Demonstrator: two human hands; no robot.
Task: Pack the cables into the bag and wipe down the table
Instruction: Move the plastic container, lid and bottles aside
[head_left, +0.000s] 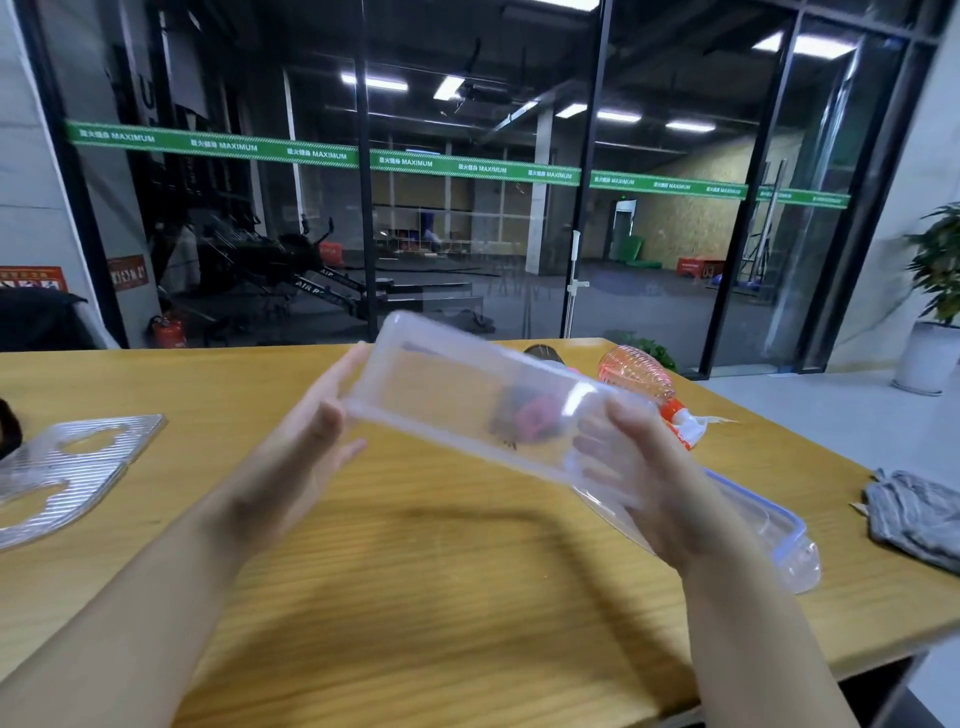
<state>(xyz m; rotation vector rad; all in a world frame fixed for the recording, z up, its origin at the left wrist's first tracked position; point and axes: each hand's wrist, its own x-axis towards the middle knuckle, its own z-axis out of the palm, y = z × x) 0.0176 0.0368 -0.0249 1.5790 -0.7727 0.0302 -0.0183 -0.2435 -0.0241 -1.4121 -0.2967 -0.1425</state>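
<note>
I hold a clear plastic box (457, 395) in the air above the wooden table (415, 571), tilted and blurred by motion. My left hand (317, 415) presses flat against its left end. My right hand (639, 467) grips its right end. Through the box's wall a dark and pink bundle (524, 421) shows; I cannot tell whether it is inside the box or behind it. A clear lid with a blue seal (769, 525) lies on the table under my right hand. A grey cloth (914, 514) lies crumpled at the table's right edge.
An orange-tinted spray bottle (639, 376) lies on its side behind the box. A ribbed clear plastic tray (67, 467) sits at the left. A dark object (8, 426) is at the far left edge. Glass walls stand beyond the table, and a potted plant (935, 291) at right.
</note>
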